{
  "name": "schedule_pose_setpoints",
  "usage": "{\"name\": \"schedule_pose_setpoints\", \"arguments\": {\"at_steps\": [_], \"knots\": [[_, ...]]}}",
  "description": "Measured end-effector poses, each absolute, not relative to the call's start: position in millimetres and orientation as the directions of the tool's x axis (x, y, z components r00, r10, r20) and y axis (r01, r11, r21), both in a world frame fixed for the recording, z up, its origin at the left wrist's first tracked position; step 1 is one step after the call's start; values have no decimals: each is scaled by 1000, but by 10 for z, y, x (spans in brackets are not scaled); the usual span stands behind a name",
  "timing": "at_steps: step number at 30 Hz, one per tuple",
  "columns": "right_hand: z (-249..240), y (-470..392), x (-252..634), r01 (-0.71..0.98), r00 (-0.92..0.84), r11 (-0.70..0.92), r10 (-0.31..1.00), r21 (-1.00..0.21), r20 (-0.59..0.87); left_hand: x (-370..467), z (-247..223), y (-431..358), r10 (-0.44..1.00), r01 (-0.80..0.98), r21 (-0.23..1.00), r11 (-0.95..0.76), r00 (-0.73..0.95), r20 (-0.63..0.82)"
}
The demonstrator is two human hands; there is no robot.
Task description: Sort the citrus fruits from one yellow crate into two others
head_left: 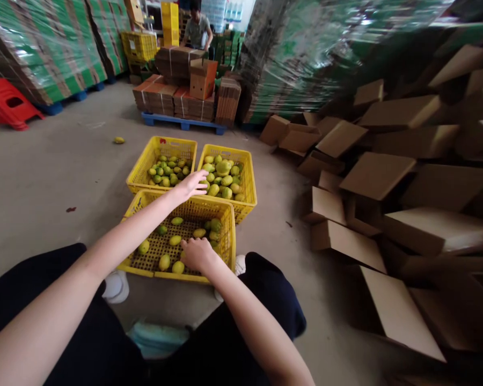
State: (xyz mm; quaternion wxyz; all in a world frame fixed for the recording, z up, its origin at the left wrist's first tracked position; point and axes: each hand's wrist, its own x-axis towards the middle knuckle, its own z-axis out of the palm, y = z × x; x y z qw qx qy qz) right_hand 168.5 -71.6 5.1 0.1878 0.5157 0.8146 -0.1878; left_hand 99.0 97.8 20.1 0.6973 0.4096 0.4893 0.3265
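Note:
My left hand reaches over the inner corner of the back right yellow crate, its fingers stretched out and nothing in them. Just beyond the fingertips is a large yellow-green lemon above the others; whether it rests on them I cannot tell. Lower down, my right hand hovers inside the front yellow crate, palm down, fingers bent but apart. Close to its fingertips lies a yellow lemon, with another lemon just below. Several more lemons are scattered over the crate's perforated floor.
The back left yellow crate holds many greener lemons. A single lemon lies on the floor. Open cardboard boxes are heaped at right. Behind stand a blue pallet with flattened cartons, a red stool and another person.

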Motion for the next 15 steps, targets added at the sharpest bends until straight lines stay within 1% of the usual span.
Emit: {"name": "schedule_pose_setpoints", "arguments": {"at_steps": [1, 2, 3, 4, 5, 6, 8, 11, 13, 15], "knots": [[56, -718, 1688, 912, -395, 395, 772, -112, -497, 941, 106, 892, 839, 14, 900, 436, 355, -412], [58, -719, 1690, 913, -393, 392, 774, -112, -496, 863, -43, 780, 795, 106, 887, 450, 404, -452], [57, -721, 1690, 914, -392, 390, 775, -115, -496, 760, -232, 650, 714, 216, 831, 513, 430, -553], [55, -723, 1688, 914, -393, 388, 774, -119, -496, 637, -449, 510, 619, 334, 734, 592, 395, -679], [51, -723, 1687, 913, -395, 387, 772, -124, -498, 499, -676, 363, 542, 423, 616, 664, 295, -787], [46, -721, 1686, 913, -398, 387, 768, -132, -502, 353, -899, 216, 511, 453, 550, 701, 219, -831], [42, -706, 1695, 911, -403, 382, 757, -152, -514, 63, -1291, -60, 458, 458, 450, 767, 101, -883], [66, -637, 1761, 916, -396, 361, 747, -174, -534, -268, -1691, -354, 373, 371, 357, 857, 30, -927], [104, -555, 1849, 924, -378, 338, 749, -177, -544, -379, -1864, -425, 354, 276, 346, 897, 21, -935], [144, -455, 1964, 939, -344, 295, 762, -178, -549, -404, -2002, -391, 387, 133, 388, 912, 32, -922]]}}
